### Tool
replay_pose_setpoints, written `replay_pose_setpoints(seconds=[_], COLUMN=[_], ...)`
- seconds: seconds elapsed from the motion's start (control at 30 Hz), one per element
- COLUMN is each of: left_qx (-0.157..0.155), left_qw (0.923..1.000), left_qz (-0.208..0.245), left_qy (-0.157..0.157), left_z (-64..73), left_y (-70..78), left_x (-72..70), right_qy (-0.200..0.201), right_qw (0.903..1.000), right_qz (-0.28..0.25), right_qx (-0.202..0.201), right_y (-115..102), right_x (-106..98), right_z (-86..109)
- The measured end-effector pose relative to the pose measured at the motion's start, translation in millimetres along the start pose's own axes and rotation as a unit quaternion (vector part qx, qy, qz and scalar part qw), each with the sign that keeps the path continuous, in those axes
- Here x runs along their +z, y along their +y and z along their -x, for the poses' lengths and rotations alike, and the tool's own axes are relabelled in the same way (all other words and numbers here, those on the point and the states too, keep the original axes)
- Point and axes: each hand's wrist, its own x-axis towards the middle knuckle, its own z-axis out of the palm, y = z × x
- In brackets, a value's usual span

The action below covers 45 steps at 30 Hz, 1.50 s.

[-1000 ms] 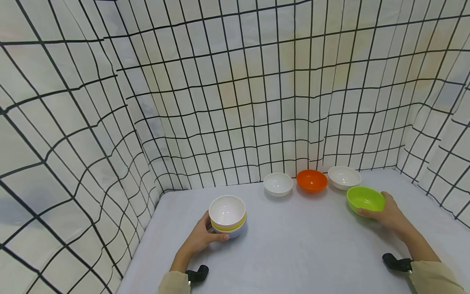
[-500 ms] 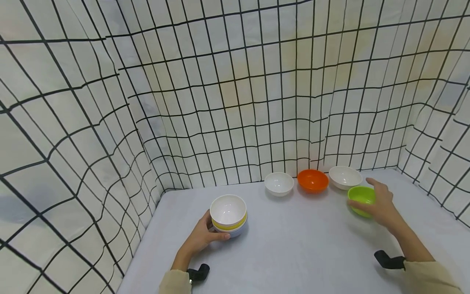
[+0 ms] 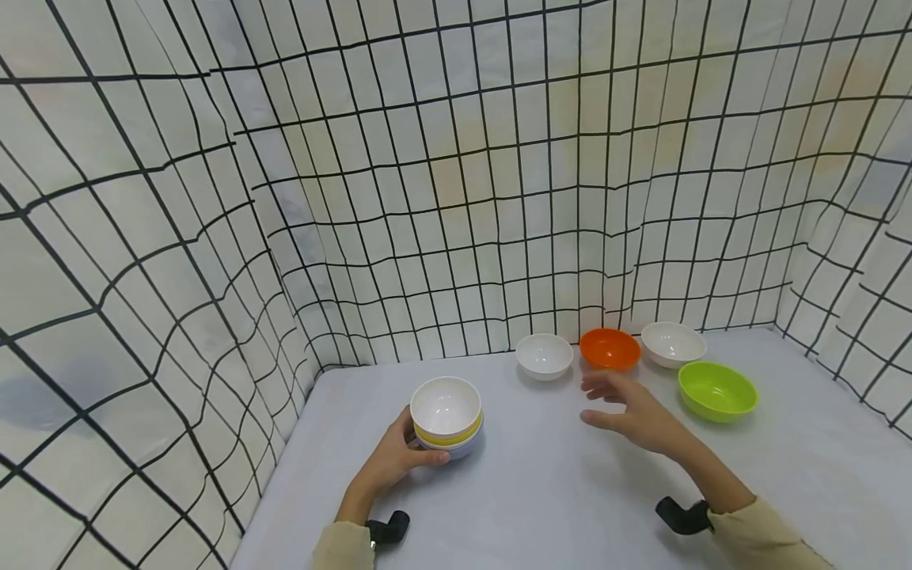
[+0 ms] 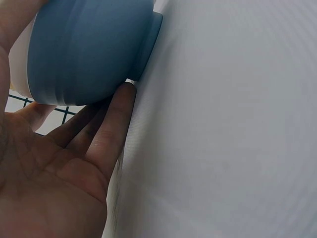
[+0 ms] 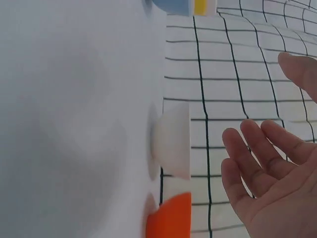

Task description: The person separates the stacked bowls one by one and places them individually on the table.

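Note:
My left hand [image 3: 392, 457] holds a stack of bowls by its near left side, thumb in front and fingers behind. A white bowl [image 3: 446, 405] tops the stack, a yellow bowl [image 3: 449, 438] shows beneath it, and a blue bowl [image 4: 94, 49] forms the bottom. In the left wrist view the fingertips reach under the blue bowl, close to the tabletop. My right hand [image 3: 637, 412] is in the air over the table, fingers loosely extended and holding nothing. Its fingertips are just in front of an orange bowl [image 3: 609, 348]. A green bowl [image 3: 717, 392] stands to its right.
One white bowl [image 3: 545, 356] stands left of the orange bowl, and another white bowl [image 3: 673, 344] stands right of it. A white cloth covers the table [image 3: 541, 491]. Grid-patterned curtains [image 3: 442, 198] hang behind the table and along both sides.
My right hand has let go of the green bowl and moved left to in front of the orange bowl. The green bowl stays on the table. My left hand keeps its hold on the stack.

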Motion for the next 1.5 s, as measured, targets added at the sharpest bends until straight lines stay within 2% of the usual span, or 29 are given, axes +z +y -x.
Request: replay_pose_setpoints(seconds=[0.13, 0.27, 0.43, 0.6, 0.93, 1.5], left_qx=[-0.004, -0.005, -0.006, -0.006, -0.007, -0.009], left_qw=[1.0000, 1.0000, 0.9999, 1.0000, 1.0000, 1.0000], left_qz=[0.003, 0.005, 0.006, 0.006, 0.003, 0.002], left_qy=[-0.001, 0.002, 0.006, 0.005, 0.001, 0.000], left_z=[-0.4, -0.2, 0.3, 1.0, 1.4, 2.2], left_y=[1.3, 2.5, 3.1, 3.6, 3.9, 5.6], left_x=[0.2, 0.6, 1.1, 1.2, 0.7, 0.2], right_qy=[-0.045, -0.074, -0.087, -0.092, -0.116, -0.150], right_qw=[0.9979, 0.9950, 0.9936, 0.9919, 0.9879, 0.9826], right_qz=[-0.037, -0.051, -0.054, -0.067, -0.080, -0.094], right_qx=[-0.030, -0.043, -0.049, -0.057, -0.063, -0.055], right_y=[-11.9, -25.6, -38.9, -47.1, -52.2, -57.4], right_x=[29.6, 60.1, 92.5, 113.3, 134.2, 140.1], right_z=[-18.2, -34.3, -50.6, -65.7, -87.0, -99.2])
